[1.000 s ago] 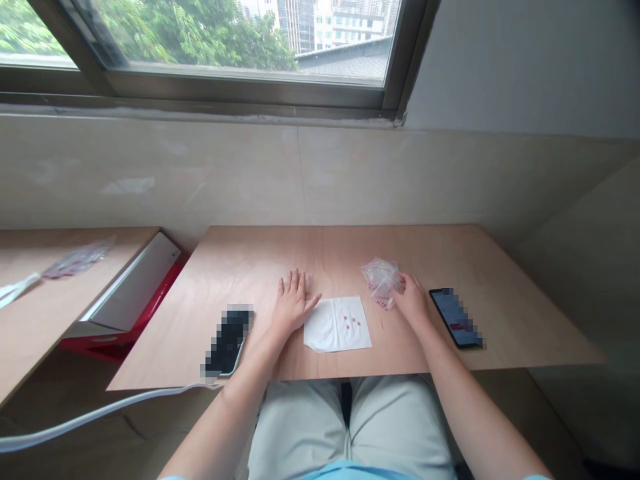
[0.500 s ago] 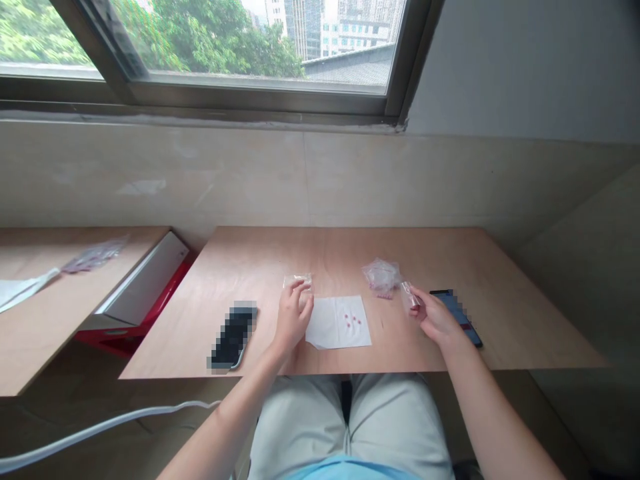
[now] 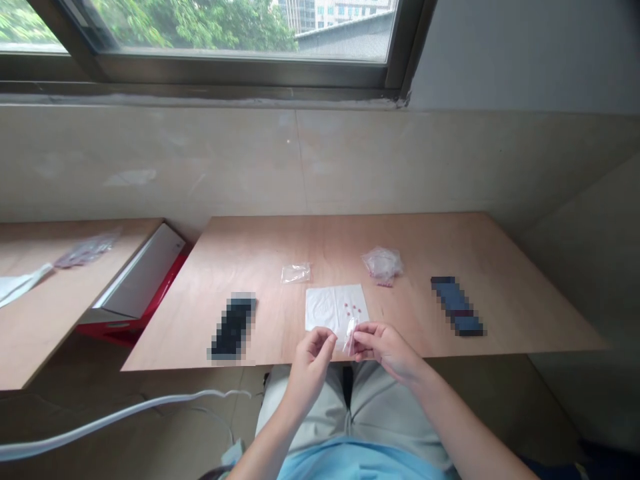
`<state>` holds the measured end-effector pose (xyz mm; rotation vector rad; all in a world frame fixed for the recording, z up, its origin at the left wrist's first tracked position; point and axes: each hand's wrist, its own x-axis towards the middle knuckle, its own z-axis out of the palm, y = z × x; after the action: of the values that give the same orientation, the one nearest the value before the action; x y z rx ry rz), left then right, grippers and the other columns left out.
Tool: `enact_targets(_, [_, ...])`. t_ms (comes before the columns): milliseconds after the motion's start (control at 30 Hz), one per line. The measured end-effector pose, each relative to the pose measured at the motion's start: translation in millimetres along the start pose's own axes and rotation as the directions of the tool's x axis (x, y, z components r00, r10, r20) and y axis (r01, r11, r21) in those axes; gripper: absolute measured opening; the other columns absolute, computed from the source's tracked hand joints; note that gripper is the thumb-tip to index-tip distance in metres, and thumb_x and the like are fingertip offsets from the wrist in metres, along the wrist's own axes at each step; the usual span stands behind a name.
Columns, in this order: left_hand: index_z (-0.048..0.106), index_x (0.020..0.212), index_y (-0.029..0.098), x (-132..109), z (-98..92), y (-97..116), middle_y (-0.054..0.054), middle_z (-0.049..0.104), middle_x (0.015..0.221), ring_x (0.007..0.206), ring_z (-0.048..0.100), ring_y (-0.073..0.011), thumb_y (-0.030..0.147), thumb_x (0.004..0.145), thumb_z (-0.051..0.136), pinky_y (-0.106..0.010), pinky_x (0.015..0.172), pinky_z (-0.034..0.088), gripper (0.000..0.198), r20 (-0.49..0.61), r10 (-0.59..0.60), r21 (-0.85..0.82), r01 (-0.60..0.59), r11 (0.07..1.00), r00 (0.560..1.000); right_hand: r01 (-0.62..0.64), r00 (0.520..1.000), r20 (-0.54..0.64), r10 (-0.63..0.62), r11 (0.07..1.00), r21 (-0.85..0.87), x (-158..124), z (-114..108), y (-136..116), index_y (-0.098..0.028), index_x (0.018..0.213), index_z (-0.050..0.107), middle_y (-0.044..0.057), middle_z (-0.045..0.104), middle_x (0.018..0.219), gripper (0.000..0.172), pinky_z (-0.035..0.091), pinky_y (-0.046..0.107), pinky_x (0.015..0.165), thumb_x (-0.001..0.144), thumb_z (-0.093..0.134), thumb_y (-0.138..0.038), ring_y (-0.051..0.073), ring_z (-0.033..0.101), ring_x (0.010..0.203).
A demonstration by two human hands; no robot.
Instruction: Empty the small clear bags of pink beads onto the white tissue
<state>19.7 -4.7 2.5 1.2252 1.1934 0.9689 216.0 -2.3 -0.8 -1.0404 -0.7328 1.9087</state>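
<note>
My right hand (image 3: 385, 347) pinches a small clear plastic bag (image 3: 349, 337) with a pinkish tint, upright over the front edge of a white paper sheet (image 3: 323, 307). Just left of the bag is my left hand (image 3: 316, 353), its fingers curled and thumb near the index fingertip; whether anything small is between them I cannot make out. Several tiny red pieces (image 3: 353, 309) lie on the right half of the paper. Behind the paper, an empty-looking clear bag (image 3: 296, 273) rests flat. A heap of clear bags (image 3: 383, 264) with reddish bits sits at the back right.
A phone (image 3: 233, 328) lies on the wooden table (image 3: 260, 240) at left, and a second, blurred phone (image 3: 459, 307) at right. Across a gap, another table (image 3: 30, 347) carries bags (image 3: 87, 249) and white paper (image 3: 20, 287). A white cable (image 3: 125, 410) hangs below.
My right hand has brought the small bag left and nearer to me, over the paper's front edge. My left hand has moved away from the flat clear bag toward it.
</note>
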Motion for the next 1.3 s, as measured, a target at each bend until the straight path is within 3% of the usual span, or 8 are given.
enact_targets(133, [0.058,0.081,0.019,1,2.6,-5,0.003,0.050,0.066,0.061,0.044,-0.0125,0.048,0.091,0.064,-0.024,0.061,0.037,0.032,0.034,-0.051,-0.059,0.053,0.997,0.998,0.013,0.999,0.051,-0.009,0.997,-0.082,0,1,4,-0.013,0.081,0.072,0.007,0.072,0.076,0.034,0.053,0.025,0.063,0.081,0.081,-0.045,0.016,0.068,0.069])
enact_targets(433, [0.056,0.076,0.017,-6,13.1,1,-0.002,0.062,0.068,0.065,0.056,-0.0147,0.052,0.093,0.063,-0.026,0.063,0.041,0.039,0.312,-0.093,-0.185,0.156,0.970,0.946,0.031,0.981,0.194,0.011,0.977,-0.212,1,3,14,-0.014,0.079,0.068,0.003,0.070,0.069,0.040,0.049,0.026,0.064,0.081,0.079,-0.052,0.014,0.064,0.064])
enact_targets(700, [0.052,0.067,0.019,-1,5.8,1,0.000,0.056,0.062,0.062,0.055,-0.0155,0.047,0.094,0.057,-0.027,0.061,0.040,0.040,0.318,-0.142,-0.156,0.199,0.967,0.937,0.067,0.959,0.282,-0.005,0.975,-0.211,3,7,13,-0.015,0.086,0.071,0.005,0.073,0.080,0.031,0.050,0.028,0.068,0.085,0.077,-0.045,0.017,0.068,0.074])
enact_targets(967, [0.061,0.075,0.017,-4,3.9,4,-0.003,0.062,0.076,0.072,0.055,-0.0160,0.033,0.094,0.055,-0.026,0.068,0.043,0.025,0.347,-0.150,-0.002,0.161,0.987,0.926,0.059,0.985,0.169,-0.028,0.982,-0.180,10,-3,27,-0.017,0.080,0.060,0.001,0.069,0.069,0.033,0.049,0.026,0.066,0.083,0.078,-0.044,0.015,0.066,0.066])
enact_targets(1300, [0.060,0.074,0.016,-2,6.2,6,-0.001,0.061,0.073,0.069,0.055,-0.0146,0.028,0.092,0.056,-0.026,0.069,0.043,0.022,0.390,-0.163,-0.207,0.259,0.943,0.906,0.072,0.980,0.191,-0.057,0.995,-0.072,7,-2,28,-0.017,0.079,0.062,0.003,0.071,0.068,0.026,0.050,0.029,0.067,0.084,0.077,-0.037,0.018,0.068,0.066])
